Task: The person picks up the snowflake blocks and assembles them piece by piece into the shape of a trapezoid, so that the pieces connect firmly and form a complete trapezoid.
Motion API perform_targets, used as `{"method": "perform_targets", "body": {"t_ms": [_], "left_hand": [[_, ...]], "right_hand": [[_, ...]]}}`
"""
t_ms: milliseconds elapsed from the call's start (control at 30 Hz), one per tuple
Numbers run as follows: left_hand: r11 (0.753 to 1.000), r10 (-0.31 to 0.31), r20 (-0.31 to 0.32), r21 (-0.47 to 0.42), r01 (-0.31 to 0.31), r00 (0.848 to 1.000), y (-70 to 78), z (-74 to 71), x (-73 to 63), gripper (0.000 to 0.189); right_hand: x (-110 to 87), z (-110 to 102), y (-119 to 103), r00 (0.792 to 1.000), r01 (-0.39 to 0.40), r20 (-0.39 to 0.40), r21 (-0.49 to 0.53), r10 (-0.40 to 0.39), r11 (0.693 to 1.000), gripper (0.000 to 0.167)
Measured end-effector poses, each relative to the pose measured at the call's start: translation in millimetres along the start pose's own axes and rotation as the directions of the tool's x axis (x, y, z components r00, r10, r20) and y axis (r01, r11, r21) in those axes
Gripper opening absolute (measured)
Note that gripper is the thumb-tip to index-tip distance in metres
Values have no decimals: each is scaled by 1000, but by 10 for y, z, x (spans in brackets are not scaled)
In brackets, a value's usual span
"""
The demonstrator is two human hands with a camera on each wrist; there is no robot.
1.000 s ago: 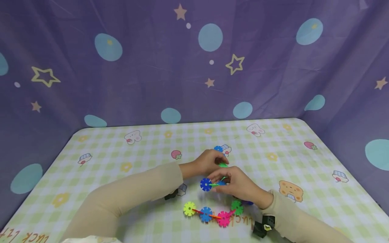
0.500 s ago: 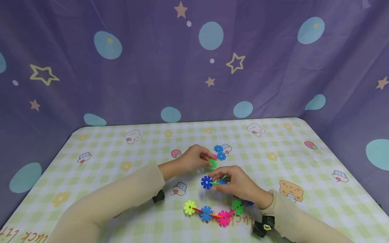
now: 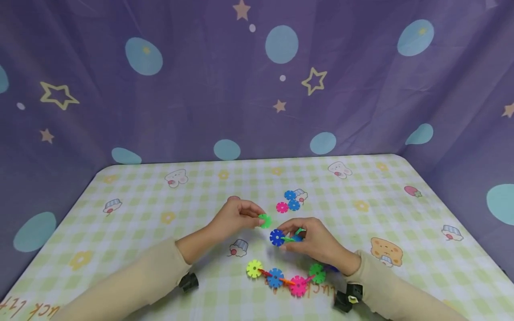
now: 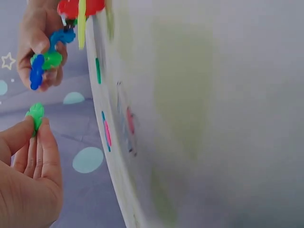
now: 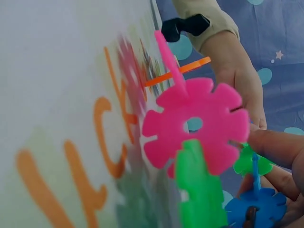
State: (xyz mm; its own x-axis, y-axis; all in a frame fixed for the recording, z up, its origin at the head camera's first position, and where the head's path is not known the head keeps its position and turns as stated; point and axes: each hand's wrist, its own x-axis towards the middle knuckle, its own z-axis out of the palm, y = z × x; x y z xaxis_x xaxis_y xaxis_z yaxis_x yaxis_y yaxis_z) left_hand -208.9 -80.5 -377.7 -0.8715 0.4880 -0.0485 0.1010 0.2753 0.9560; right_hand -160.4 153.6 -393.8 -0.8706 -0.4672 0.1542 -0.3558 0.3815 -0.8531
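Observation:
My left hand [image 3: 237, 217] pinches a bright green notched plastic snowflake disc [image 3: 264, 221] between thumb and fingertips. Across a small gap, my right hand [image 3: 317, 240] grips one end of a chain of linked snowflake discs. At that end a dark blue disc [image 3: 277, 237] sticks out past the fingers, joined to a green one [image 4: 53, 59]; a lighter blue disc [image 5: 256, 207] follows, partly covered by the hand. The chain curves round below through a green disc [image 3: 317, 273], a pink disc [image 3: 298, 286] and a blue disc [image 3: 275, 277] to a yellow-green disc [image 3: 254, 269].
Behind the hands, two loose blue discs [image 3: 294, 205] and a pink disc [image 3: 282, 207] lie on the checked tablecloth [image 3: 192, 200]. A purple curtain [image 3: 201, 98] hangs beyond the table's far edge. Each wrist wears a black camera mount [image 3: 188, 282].
My left hand has drawn back leftward from beyond the right hand, bringing the green disc with it and uncovering the loose pink and blue discs. The right hand has stayed nearly still with the chain.

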Motion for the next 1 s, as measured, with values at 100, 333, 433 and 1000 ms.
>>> {"method": "perform_targets", "body": {"t_ms": [100,333,433,1000], "left_hand": [[1000,-17,-6,-9,16,1000,0,9,-75,17],[1000,9,8,-12,-8,1000,40,33,-175,12],[999,37,15,-7,-37,999,35,43,-176,11],[992,125,7,29,-125,992,-16,131,-110,6]], "right_hand": [[6,-8,3,1000,-1,-10,-11,1,1000,29],[7,-27,49,999,-40,-36,-16,40,999,28],[10,-34,56,998,-56,-41,-9,55,998,27],[15,-32,35,996,-83,-17,47,84,995,28]]}}
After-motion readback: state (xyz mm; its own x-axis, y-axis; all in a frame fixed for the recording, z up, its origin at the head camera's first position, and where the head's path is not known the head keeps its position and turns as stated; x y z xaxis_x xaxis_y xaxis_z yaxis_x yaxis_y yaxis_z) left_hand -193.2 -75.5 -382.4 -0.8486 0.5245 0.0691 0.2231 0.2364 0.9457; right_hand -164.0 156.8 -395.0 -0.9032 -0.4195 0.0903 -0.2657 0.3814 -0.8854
